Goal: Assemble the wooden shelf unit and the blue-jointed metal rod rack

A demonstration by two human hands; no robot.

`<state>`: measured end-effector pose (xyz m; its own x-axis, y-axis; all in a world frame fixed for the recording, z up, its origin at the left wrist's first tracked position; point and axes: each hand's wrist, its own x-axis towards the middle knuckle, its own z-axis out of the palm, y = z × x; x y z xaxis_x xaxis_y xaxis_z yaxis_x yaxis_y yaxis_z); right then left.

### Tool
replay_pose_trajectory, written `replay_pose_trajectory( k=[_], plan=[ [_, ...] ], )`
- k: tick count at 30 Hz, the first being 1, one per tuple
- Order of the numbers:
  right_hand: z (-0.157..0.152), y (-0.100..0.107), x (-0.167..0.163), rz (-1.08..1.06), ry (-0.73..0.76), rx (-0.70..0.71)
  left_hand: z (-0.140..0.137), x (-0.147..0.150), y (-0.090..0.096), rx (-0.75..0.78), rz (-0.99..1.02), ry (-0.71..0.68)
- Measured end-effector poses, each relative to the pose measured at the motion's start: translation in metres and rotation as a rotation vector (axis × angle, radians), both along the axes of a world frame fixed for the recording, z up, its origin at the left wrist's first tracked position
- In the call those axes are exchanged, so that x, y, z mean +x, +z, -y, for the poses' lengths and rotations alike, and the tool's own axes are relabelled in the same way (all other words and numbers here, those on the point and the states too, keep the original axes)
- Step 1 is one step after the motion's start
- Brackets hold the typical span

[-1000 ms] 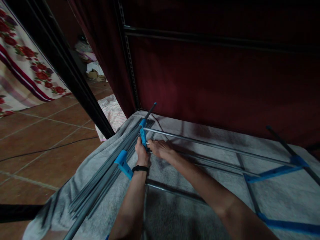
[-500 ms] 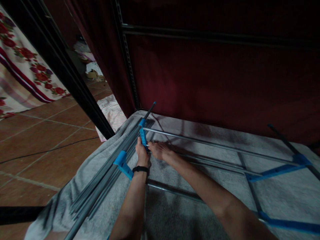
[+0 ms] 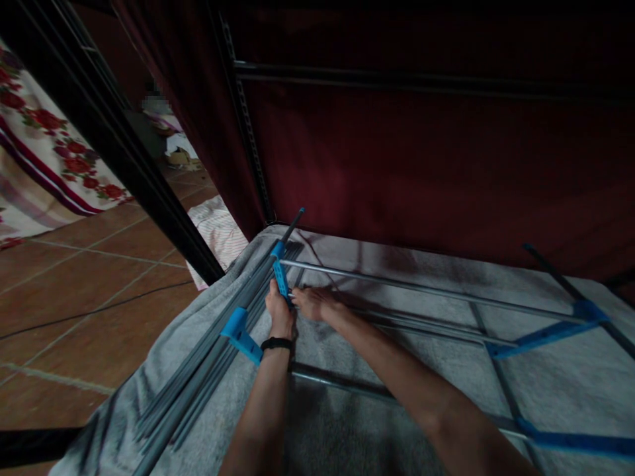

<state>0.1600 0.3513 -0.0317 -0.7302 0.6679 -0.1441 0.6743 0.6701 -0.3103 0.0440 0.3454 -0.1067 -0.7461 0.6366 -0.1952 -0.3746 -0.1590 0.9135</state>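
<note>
My left hand (image 3: pixel 278 311), with a black band at the wrist, is closed around the lower end of a blue plastic bracket (image 3: pixel 278 266). Close beside it, the fingers of my right hand (image 3: pixel 312 304) pinch the end of a thin metal rod (image 3: pixel 426 322) against that bracket. Another rod (image 3: pixel 397 281) runs from the bracket's upper part to a blue bracket (image 3: pixel 590 311) at the right. Nearer to me, a second blue bracket (image 3: pixel 235 322) sits on the long tube at the left. The exact fit of the rod end is hidden by my fingers.
Several loose grey tubes (image 3: pixel 198 370) lie in a bundle on the grey blanket (image 3: pixel 342 344). A black metal post (image 3: pixel 149 178) stands at the left, beside the tiled floor (image 3: pixel 99 291). Dark red cloth (image 3: pixel 397 172) hangs behind. Another blue bracket (image 3: pixel 585 444) lies at the lower right.
The view has shifted slightly. Both hands stay at the same bracket, with little visible movement of the rods.
</note>
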Motion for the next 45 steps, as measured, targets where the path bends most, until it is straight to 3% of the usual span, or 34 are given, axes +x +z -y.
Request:
replay_pose_trajectory(
  k=[9, 22, 28, 35, 45],
  plan=[
    [-0.001, 0.005, -0.001, 0.006, 0.018, 0.004, -0.002, -0.001, -0.004, 0.029, 0.049, -0.004],
    [0.001, 0.010, 0.000, -0.009, -0.039, -0.099, -0.002, 0.004, 0.008, 0.031, 0.130, 0.015],
    [0.003, 0.012, 0.001, -0.004, -0.029, -0.078, -0.002, 0.004, 0.012, 0.029, 0.143, 0.012],
    [0.002, 0.003, 0.000, -0.008, -0.012, -0.053, -0.005, 0.001, 0.003, 0.025, 0.107, 0.003],
    [0.005, 0.008, -0.002, 0.020, 0.006, -0.012, -0.004, -0.001, -0.002, -0.002, 0.030, 0.011]
  ],
)
